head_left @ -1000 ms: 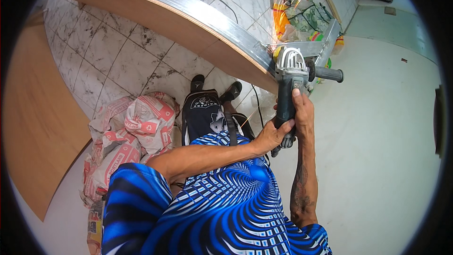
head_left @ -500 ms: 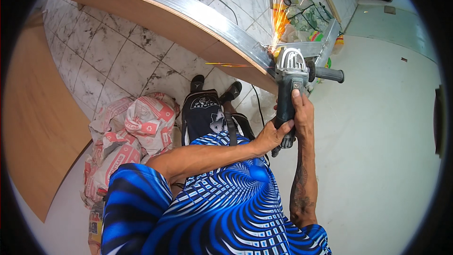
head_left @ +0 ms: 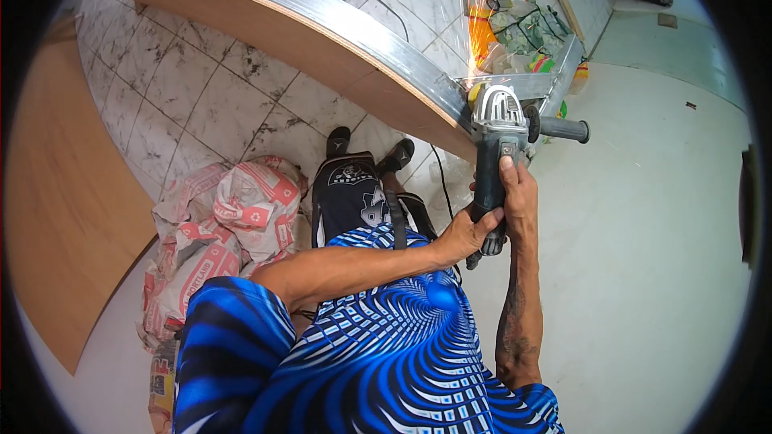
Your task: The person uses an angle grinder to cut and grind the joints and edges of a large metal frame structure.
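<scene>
An angle grinder (head_left: 489, 167) with a dark body and silver head is held in both my hands. My left hand (head_left: 466, 239) wraps round the rear of its body, and my right hand (head_left: 519, 199) grips it from the right, thumb on top near the switch. The side handle (head_left: 564, 129) sticks out to the right, untouched. At the end of a long silver metal profile (head_left: 322, 12), fixed along a curved wooden panel (head_left: 322, 59), the grinder's head throws orange sparks (head_left: 480, 36) away from me. Its disc is mostly hidden by the guard.
Crumpled paper bags (head_left: 256, 201) lie left of my legs, beside a curved brown board (head_left: 72, 217). A white wall (head_left: 635, 257) runs along my right. Metal pieces (head_left: 563, 64), a power cord (head_left: 390, 8) and debris lie on the tiled floor (head_left: 225, 96) ahead.
The sparks flying to the left are gone, and the upward stream is thinner. The grinder has shifted very slightly right in the picture; both hands keep their grip.
</scene>
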Demonstrator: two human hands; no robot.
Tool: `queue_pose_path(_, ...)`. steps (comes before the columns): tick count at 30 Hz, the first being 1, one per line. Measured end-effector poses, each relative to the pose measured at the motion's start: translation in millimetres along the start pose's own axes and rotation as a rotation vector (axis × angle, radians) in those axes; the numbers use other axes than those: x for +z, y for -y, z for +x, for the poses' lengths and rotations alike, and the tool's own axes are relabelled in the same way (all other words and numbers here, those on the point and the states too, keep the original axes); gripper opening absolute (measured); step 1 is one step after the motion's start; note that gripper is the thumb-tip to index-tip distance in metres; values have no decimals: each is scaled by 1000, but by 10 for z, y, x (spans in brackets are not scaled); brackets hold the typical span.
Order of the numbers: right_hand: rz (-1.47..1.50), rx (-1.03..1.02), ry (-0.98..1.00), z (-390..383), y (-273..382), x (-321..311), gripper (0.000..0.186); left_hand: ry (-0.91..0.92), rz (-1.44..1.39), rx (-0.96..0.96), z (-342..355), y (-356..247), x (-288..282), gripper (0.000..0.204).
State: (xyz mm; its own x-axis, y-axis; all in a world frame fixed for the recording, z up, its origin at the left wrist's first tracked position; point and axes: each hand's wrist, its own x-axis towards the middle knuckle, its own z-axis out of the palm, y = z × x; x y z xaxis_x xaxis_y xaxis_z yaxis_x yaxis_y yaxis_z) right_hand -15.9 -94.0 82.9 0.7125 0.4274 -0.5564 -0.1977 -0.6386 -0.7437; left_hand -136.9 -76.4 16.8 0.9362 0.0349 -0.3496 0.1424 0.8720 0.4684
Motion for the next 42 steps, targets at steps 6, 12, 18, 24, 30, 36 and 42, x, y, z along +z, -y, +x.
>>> queue_pose_path(6,-19,3,11,22,-1,-10,58,-19,20,43,24,40,-5,65)
queue_pose_path(12,-32,7,2,15,34,-9,58,-3,17,29,18,10,4,66)
queue_pose_path(18,-26,42,8,15,30,-24,60,-10,3,39,42,56,10,66)
queue_pose_path(24,-33,47,-9,7,67,-10,59,-7,-23,37,69,96,4,62)
queue_pose_path(30,-47,27,-12,18,43,-20,58,0,1,5,71,92,-9,61)
queue_pose_path(36,-72,26,-10,-4,79,-25,59,-16,-27,49,59,87,39,65)
queue_pose_path(42,-116,24,-20,8,47,-58,59,16,-37,23,61,88,23,67)
